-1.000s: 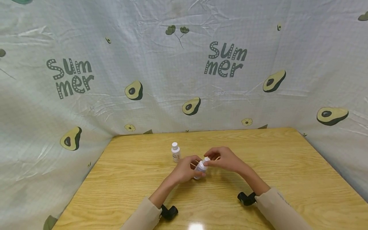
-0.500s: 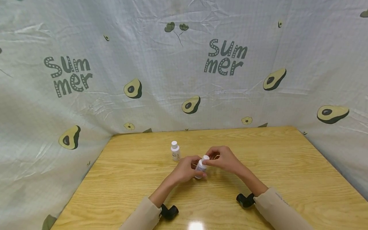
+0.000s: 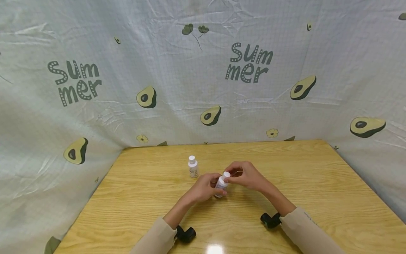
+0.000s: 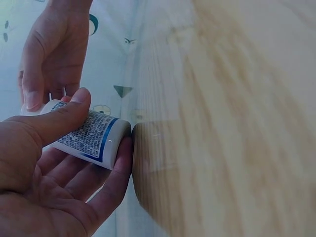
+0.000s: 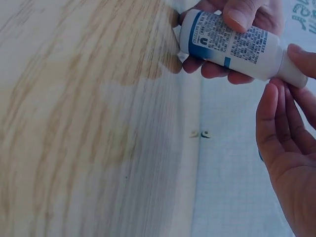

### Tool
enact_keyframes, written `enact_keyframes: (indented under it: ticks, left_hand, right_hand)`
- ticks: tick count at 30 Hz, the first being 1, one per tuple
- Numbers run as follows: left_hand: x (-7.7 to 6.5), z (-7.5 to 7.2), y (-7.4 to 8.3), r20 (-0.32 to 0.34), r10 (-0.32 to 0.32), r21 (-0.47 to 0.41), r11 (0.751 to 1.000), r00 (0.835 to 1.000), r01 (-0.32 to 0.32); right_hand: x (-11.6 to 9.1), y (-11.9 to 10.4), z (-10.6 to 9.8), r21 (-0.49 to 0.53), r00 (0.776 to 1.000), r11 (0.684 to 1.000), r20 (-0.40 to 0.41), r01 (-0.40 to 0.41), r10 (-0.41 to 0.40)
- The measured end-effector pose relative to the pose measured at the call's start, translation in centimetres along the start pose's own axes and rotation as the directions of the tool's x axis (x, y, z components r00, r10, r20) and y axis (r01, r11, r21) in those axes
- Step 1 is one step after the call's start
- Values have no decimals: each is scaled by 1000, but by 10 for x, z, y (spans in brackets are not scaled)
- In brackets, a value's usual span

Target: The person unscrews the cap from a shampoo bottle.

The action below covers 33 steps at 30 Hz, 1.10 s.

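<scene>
A small white bottle (image 3: 221,187) with a printed label and blue band stands slightly tilted at the middle of the table. My left hand (image 3: 203,188) grips its body, thumb across the label and fingers behind, as the left wrist view shows. With thumb and fingertips my right hand (image 3: 245,175) pinches the white cap (image 3: 226,174) at the top. In the right wrist view the bottle (image 5: 232,44) lies between both hands, its cap (image 5: 290,71) partly covered by fingers. A second white bottle (image 3: 193,169) stands upright, capped, just beyond the left hand.
The wooden table (image 3: 142,194) carries both bottles. Behind it hangs a pale curtain (image 3: 177,70) printed with avocados and lettering. Black wrist devices (image 3: 185,234) sit at both sleeves.
The gripped bottle has tipped a little more upright over the last second. Both hands stay on it, left around the body and right at the cap. The second bottle has not moved.
</scene>
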<state>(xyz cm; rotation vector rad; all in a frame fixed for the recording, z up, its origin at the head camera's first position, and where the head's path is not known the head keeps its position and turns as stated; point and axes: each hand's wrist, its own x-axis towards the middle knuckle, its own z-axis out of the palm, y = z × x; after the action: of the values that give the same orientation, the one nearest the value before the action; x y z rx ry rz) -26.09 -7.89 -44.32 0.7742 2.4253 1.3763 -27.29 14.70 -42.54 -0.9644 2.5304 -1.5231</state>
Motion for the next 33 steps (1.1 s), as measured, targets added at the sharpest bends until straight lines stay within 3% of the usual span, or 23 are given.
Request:
enact_keyframes:
  ticks: [11, 33]
  left_hand:
    - [0, 4, 0, -5, -12, -18, 1000, 1000, 11]
    - [-1, 3, 1, -16, 20, 12, 1000, 1000, -20]
  right_hand:
    - [-1, 1, -5, -26, 996, 996, -14, -85, 85]
    - [0, 4, -7, -22, 999, 1000, 51, -10, 11]
